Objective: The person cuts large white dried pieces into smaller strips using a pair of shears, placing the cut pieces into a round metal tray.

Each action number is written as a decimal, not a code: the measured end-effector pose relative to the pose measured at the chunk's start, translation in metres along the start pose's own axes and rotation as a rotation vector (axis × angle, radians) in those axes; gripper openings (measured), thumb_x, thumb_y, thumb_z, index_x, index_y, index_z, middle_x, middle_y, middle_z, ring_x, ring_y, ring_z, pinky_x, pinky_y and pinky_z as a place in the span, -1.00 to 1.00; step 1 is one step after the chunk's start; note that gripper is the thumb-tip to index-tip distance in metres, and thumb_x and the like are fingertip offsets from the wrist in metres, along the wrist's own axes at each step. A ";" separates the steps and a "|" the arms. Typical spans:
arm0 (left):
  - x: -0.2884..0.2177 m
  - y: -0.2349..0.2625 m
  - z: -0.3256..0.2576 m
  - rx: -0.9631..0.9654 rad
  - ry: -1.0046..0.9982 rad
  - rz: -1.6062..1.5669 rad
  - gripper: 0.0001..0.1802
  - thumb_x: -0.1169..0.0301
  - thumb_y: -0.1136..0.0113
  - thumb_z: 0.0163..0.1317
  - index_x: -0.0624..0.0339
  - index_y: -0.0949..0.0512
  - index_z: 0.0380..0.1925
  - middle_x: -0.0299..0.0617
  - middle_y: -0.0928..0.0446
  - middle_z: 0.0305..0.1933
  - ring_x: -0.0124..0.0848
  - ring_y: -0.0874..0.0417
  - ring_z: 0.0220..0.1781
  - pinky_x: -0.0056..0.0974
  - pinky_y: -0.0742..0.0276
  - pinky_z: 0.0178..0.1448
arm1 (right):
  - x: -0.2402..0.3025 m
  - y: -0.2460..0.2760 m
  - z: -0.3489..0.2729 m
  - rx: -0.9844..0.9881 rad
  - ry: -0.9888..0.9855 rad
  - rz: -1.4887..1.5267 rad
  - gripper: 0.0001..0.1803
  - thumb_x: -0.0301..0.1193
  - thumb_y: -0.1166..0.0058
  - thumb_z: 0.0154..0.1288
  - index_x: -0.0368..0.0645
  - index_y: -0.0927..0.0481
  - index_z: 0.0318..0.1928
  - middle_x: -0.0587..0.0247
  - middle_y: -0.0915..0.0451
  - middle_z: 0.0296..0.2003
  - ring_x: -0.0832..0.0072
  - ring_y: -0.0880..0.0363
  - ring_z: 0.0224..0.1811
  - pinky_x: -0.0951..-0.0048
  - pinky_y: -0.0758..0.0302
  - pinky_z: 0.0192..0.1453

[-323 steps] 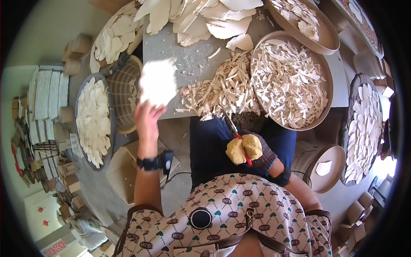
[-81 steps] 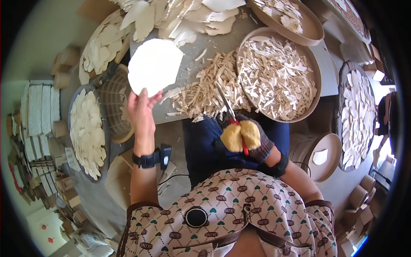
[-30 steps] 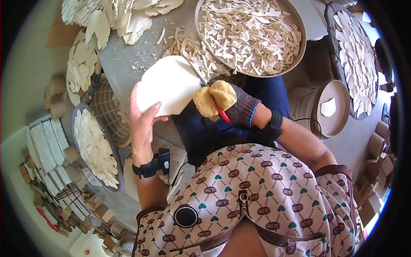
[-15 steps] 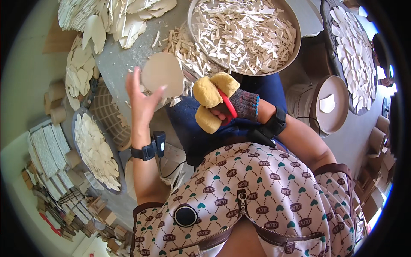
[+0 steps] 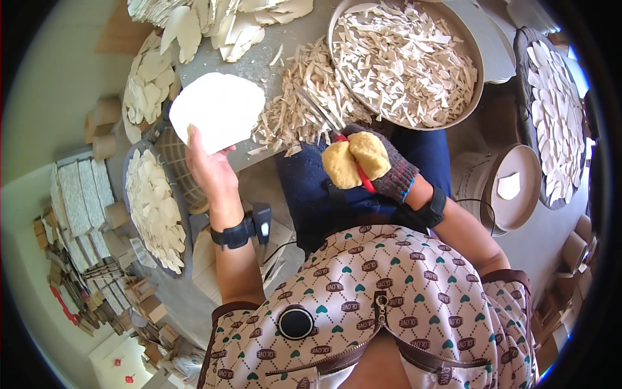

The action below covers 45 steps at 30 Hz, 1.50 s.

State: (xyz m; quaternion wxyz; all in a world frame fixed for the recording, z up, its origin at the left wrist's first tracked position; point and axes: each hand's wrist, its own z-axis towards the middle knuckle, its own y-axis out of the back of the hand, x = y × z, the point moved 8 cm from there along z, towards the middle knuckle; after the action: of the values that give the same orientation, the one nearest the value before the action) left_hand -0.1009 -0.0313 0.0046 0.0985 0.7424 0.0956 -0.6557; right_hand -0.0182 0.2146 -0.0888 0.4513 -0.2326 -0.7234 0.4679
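My left hand (image 5: pixel 212 172) grips the lower edge of a flat, stiff white sheet (image 5: pixel 217 113) with a rounded outline, thumb on its upper face. The sheet is over the grey table's near left part. In my right hand (image 5: pixel 396 170), which wears a dark knitted glove, is a pair of scissors (image 5: pixel 315 105) with red handles. Yellow foam pads (image 5: pixel 355 161) wrap the handles and hide most of my fingers. The scissor blades point up and left over a heap of pale offcut strips (image 5: pixel 304 87), apart from the sheet.
A large round tray (image 5: pixel 481 78) full of cut strips stands on the right of the table (image 5: pixel 259 68). Stacked pale sheets (image 5: pixel 240 32) lie at the far left. Trays of pale pieces (image 5: pixel 155 211) (image 5: pixel 551 123) stand either side, with a bucket (image 5: pixel 512 207) at right.
My left hand has closed on the sheet, whose bright white face now shows instead of beige. The scissors have turned so their blades show over the strips. The whole view has shifted slightly.
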 end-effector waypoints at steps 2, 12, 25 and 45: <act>0.009 -0.003 -0.010 -0.083 0.125 -0.448 -0.66 0.30 -0.10 0.19 0.23 -0.43 -0.07 -0.14 -0.48 -0.04 -0.38 -0.50 -0.03 -0.29 -0.45 -0.08 | 0.004 0.008 -0.005 -0.051 0.027 -0.382 -0.77 -0.42 -0.01 0.26 -0.30 -0.47 -0.13 0.25 -0.54 -0.22 0.56 -0.52 -0.18 0.48 -0.49 -0.03; 0.037 -0.084 -0.056 0.051 0.294 -0.498 -0.54 0.57 -0.12 0.10 0.26 -0.34 0.05 -0.11 -0.44 0.01 -0.33 -0.53 -0.04 -0.28 -0.54 -0.05 | 0.002 -0.014 -0.002 -0.059 0.123 -0.115 -0.73 -0.37 0.00 0.24 -0.28 -0.49 -0.12 0.13 -0.58 -0.20 0.38 -0.56 -0.14 0.40 -0.48 -0.10; 0.037 -0.118 -0.074 0.113 0.119 -0.300 -0.62 0.59 -0.13 0.11 0.39 -0.38 -0.03 -0.06 -0.46 -0.05 -0.34 -0.55 -0.07 -0.29 -0.59 -0.06 | 0.066 -0.044 -0.026 -0.050 0.738 -1.329 -0.70 -0.43 -0.15 -0.08 -0.18 -0.50 -0.24 0.10 -0.56 -0.33 0.08 -0.51 -0.27 0.23 -0.46 -0.19; 0.048 -0.080 -0.066 0.150 0.249 -0.314 -0.63 0.58 -0.11 0.12 0.35 -0.38 -0.02 -0.06 -0.48 -0.08 -0.28 -0.58 -0.11 -0.19 -0.62 -0.08 | 0.020 -0.023 -0.008 -0.041 0.271 -0.976 -0.74 -0.34 0.04 0.31 -0.27 -0.49 -0.13 0.21 -0.56 -0.18 0.55 -0.53 -0.13 0.53 -0.46 -0.04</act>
State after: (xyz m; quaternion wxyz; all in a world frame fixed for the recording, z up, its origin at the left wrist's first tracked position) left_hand -0.0533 0.0640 -0.0367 -0.0729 0.7990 0.1723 -0.5715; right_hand -0.0190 0.2237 -0.0586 0.7026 0.0652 -0.6918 0.1538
